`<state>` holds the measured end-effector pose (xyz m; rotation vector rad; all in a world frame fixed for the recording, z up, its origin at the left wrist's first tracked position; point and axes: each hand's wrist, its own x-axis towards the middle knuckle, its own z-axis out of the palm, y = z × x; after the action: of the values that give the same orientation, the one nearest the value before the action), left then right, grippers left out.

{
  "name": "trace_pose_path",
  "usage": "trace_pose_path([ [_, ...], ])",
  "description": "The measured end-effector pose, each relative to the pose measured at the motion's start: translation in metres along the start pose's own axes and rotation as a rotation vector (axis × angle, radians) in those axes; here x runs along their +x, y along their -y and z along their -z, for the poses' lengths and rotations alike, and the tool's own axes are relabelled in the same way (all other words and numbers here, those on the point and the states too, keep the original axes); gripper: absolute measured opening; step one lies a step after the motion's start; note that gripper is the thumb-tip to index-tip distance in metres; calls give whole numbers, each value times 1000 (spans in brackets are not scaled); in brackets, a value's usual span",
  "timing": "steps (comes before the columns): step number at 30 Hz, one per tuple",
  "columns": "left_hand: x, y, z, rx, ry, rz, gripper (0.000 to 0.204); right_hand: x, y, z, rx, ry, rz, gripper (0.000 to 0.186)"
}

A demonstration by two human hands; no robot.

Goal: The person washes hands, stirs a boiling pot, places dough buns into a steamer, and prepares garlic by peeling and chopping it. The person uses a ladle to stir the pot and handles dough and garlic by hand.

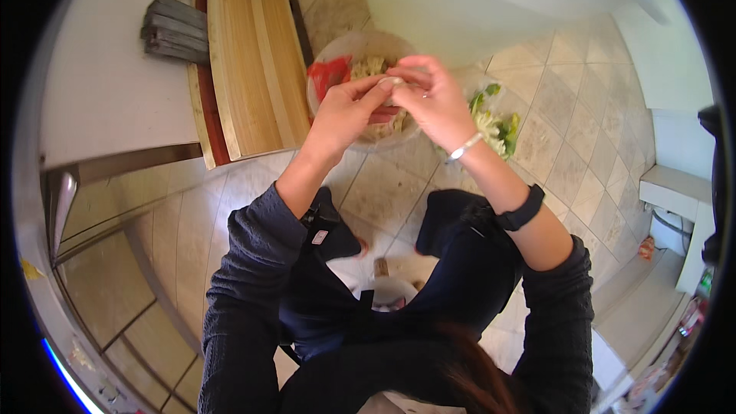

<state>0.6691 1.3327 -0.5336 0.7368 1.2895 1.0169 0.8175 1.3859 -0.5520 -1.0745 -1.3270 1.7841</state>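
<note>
Both hands meet above a round, pale bin (320,57) that holds a red plastic bag (330,74) and yellowish scraps (368,67). My left hand (343,111) is closed, its thumb and fingers pinching a small whitish piece (393,81), too small to name. My right hand (441,111) pinches the same piece from the other side, its upper fingers curled above it. A bracelet and a dark band circle my right wrist and forearm. Right of the bin, partly behind my right hand, lie green leaves with white stalks (494,126).
Wooden boards (257,54) and a stack of grey bars (176,28) stand at the left, close to the bin. Between my knees is a white container (395,289) with a brown object (381,267) near it. A low shelf (675,184) runs along the right on the tiled floor (383,192).
</note>
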Motion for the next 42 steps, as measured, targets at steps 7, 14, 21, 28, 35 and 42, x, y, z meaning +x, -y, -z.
trace_pose_path([
  [7,-90,-9,-19,16,-41,-258,33,-74,25,-33,-111,-115,316,24],
  [14,-153,-2,-19,28,48,-556,33,-144,45,-58,-247,-69,443,25],
  [21,-165,-10,-25,8,-115,-705,33,-152,57,-75,-226,-165,590,26],
  [28,-133,-18,-6,-2,-13,-477,34,-114,61,-60,-84,40,305,30],
  [35,-71,-13,17,133,65,-412,35,-59,53,-26,13,169,66,35],
  [42,-23,-1,25,-14,16,-304,35,-25,26,-13,-217,253,162,45],
])
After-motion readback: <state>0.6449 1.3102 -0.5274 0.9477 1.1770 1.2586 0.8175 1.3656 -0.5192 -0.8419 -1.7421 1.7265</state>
